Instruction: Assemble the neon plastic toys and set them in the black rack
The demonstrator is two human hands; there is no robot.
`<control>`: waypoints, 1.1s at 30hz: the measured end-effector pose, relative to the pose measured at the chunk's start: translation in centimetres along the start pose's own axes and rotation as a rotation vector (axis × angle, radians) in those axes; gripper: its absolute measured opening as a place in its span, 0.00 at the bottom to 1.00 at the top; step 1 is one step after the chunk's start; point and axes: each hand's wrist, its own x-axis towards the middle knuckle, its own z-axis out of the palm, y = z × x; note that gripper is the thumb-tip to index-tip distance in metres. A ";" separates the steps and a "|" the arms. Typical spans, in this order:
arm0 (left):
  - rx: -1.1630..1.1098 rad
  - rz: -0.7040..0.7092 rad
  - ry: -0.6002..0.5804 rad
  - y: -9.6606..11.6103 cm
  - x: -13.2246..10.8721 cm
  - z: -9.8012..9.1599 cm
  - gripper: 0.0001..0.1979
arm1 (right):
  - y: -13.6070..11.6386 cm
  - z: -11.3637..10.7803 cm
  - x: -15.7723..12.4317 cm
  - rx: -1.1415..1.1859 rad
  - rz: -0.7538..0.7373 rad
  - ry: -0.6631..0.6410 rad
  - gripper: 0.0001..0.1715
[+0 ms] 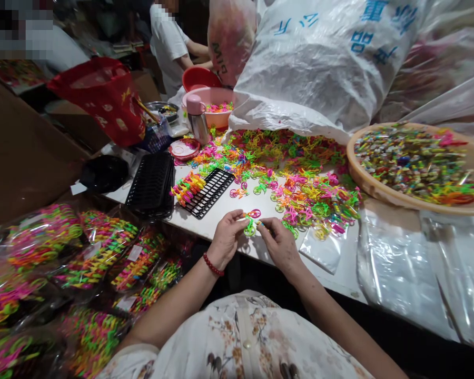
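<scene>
My left hand (229,236), with a red bead bracelet at the wrist, pinches a small plastic toy bicycle (250,227) in green, pink and orange. Close on its right, my right hand (279,241) has thumb and finger closed at the toy's edge on a tiny yellow-and-blue piece (259,222), too small to make out. Beyond my hands lies a loose heap of similar bright toys (314,197). A black slotted rack (211,193) rests on the white table to the left, with a row of toys (187,188) set on its far-left end.
Stacked black racks (150,181) lie at left. A tan basin (353,163) of small mixed pieces stands at right, near clear plastic bags (398,268). A large white sack (300,68) spills toys behind. Bagged toys (90,247) fill the lower left; a flask (197,123) stands farther back.
</scene>
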 end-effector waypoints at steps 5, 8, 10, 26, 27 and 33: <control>-0.001 -0.052 -0.063 -0.1 0.0 0.0 0.18 | -0.1 0.1 -0.1 0.099 0.034 -0.064 0.14; 0.038 -0.021 -0.063 -0.4 -0.1 0.1 0.18 | -0.1 0.2 -0.1 0.143 0.063 -0.080 0.15; 0.080 0.016 -0.062 -0.6 -0.1 0.1 0.18 | 0.0 0.3 -0.1 0.184 0.092 -0.096 0.16; 0.687 0.309 0.061 -1.5 0.1 -0.1 0.08 | -0.6 0.2 -0.8 0.048 -0.087 -0.205 0.10; 0.693 0.296 0.070 -1.7 0.2 0.0 0.08 | -0.5 0.3 -1.0 0.010 -0.105 -0.213 0.10; 0.743 0.269 0.073 -3.0 1.1 0.3 0.07 | 0.5 0.8 -1.3 -0.157 -0.164 -0.199 0.12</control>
